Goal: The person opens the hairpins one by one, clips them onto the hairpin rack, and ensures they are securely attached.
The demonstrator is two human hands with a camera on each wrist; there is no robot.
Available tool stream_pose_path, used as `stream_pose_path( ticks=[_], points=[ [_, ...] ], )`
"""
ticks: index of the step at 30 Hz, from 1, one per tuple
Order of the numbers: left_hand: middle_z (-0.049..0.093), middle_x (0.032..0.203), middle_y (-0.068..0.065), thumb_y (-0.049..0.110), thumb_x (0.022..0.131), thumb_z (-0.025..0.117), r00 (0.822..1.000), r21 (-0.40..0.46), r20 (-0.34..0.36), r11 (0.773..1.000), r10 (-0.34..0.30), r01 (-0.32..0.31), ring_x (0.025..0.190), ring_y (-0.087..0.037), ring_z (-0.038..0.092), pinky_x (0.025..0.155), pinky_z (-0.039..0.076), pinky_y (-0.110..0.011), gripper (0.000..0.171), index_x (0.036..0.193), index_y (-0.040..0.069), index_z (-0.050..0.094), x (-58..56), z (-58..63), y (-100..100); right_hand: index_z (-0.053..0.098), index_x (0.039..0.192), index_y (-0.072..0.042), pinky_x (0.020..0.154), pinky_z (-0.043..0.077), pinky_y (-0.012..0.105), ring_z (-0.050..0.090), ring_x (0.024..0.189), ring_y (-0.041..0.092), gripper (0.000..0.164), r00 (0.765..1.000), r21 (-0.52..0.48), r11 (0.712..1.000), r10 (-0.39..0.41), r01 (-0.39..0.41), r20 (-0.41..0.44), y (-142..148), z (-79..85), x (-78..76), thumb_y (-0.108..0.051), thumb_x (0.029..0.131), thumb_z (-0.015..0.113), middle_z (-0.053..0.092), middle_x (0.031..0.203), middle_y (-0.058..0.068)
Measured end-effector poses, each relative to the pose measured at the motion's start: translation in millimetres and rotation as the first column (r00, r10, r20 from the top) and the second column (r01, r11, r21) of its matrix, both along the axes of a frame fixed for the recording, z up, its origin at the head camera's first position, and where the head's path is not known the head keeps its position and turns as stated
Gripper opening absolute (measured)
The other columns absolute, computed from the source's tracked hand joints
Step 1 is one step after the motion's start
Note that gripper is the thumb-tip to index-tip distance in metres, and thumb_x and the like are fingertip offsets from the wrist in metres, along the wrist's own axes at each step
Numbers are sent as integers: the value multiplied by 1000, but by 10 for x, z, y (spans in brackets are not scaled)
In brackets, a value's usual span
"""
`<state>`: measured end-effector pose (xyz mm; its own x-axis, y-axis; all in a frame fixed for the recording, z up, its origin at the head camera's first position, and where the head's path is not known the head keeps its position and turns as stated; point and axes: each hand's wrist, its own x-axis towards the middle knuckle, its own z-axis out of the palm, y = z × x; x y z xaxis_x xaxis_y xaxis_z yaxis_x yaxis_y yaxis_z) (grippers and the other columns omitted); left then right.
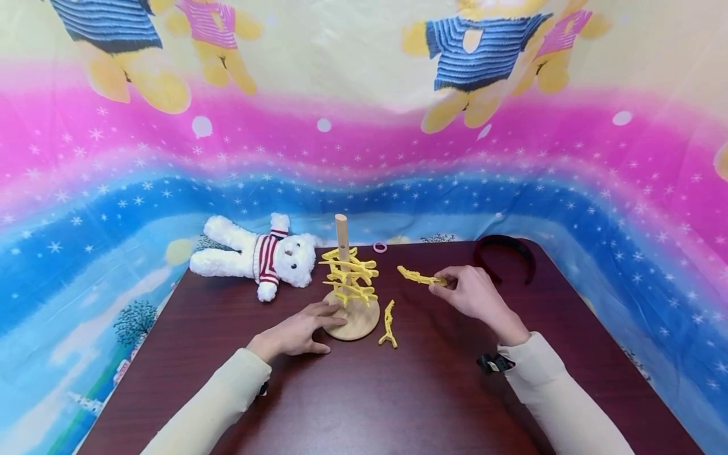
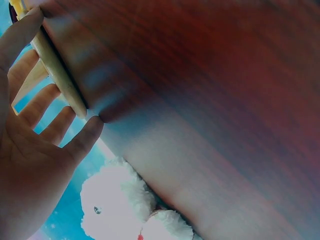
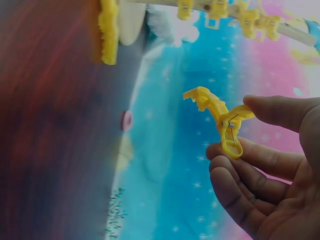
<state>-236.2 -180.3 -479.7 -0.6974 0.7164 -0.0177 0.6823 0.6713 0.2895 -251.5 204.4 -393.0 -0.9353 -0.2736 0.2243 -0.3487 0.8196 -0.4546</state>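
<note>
A wooden stand with a round base (image 1: 359, 323) and an upright post (image 1: 342, 232) stands mid-table. Several yellow hair clips (image 1: 355, 292) are clamped around the post at different heights. My left hand (image 1: 292, 332) rests at the left edge of the base, fingers spread and lightly bent against it; the left wrist view shows its palm without anything gripped. To the right of the stand, my right hand (image 1: 474, 296) pinches the handles of another yellow hair clip (image 3: 216, 109) between thumb and fingers, its toothed end pointing left toward the post. One more clip (image 1: 388, 323) lies on the table beside the base.
A white plush bear (image 1: 253, 256) in a red-striped top lies at the back left. Behind the stand is a small pink ring (image 1: 380, 247). A dark headband (image 1: 526, 253) lies at the back right. A printed curtain (image 1: 364, 151) hangs along the table's far edge.
</note>
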Motion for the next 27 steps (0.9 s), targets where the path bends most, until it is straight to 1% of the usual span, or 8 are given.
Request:
stream_pose_path(
  ticks=[4, 10, 14, 23, 27],
  points=[
    [35, 161, -11, 32, 87, 77, 1000, -1, 4, 1000, 0, 0, 150, -40, 29, 120, 31, -54, 64, 145, 20, 54, -2, 2, 4, 77, 107, -14, 64, 49, 28, 62, 70, 9, 29, 1000, -3, 1000, 12, -12, -13, -19, 123, 34, -36, 89, 74, 75, 88, -1],
    [36, 161, -12, 32, 87, 77, 1000, 1, 1, 1000, -6, 6, 149, -40, 29, 119, 31, -54, 64, 145, 20, 54, -1, 5, 8, 77, 108, -16, 67, 49, 29, 64, 74, 9, 27, 997, -13, 999, 32, -33, -76, -72, 310, 96, -34, 89, 74, 75, 89, -3],
    [35, 161, -12, 32, 87, 77, 1000, -2, -2, 1000, -6, 6, 149, -40, 29, 119, 32, -54, 64, 145, 19, 54, 3, 8, 8, 77, 108, -17, 65, 48, 28, 62, 73, 9, 25, 992, -20, 998, 53, -56, -115, -118, 416, 136, -33, 90, 74, 74, 89, -3],
    [35, 161, -12, 32, 87, 77, 1000, -5, 2, 1000, -1, 1, 150, -40, 29, 119, 31, -54, 65, 146, 20, 53, 8, 9, 6, 77, 109, -20, 64, 48, 28, 61, 73, 8, 22, 979, -30, 994, 100, -107, -177, -254, 584, 199, -33, 91, 73, 73, 87, -6],
    [35, 161, -12, 33, 87, 77, 1000, -11, -6, 1000, -2, 2, 150, -40, 29, 119, 31, -54, 65, 146, 20, 53, 0, 6, 4, 77, 109, -21, 64, 48, 28, 61, 73, 8, 22, 970, -43, 990, 126, -138, -209, -333, 626, 202, -31, 90, 74, 73, 87, -6]
  ],
)
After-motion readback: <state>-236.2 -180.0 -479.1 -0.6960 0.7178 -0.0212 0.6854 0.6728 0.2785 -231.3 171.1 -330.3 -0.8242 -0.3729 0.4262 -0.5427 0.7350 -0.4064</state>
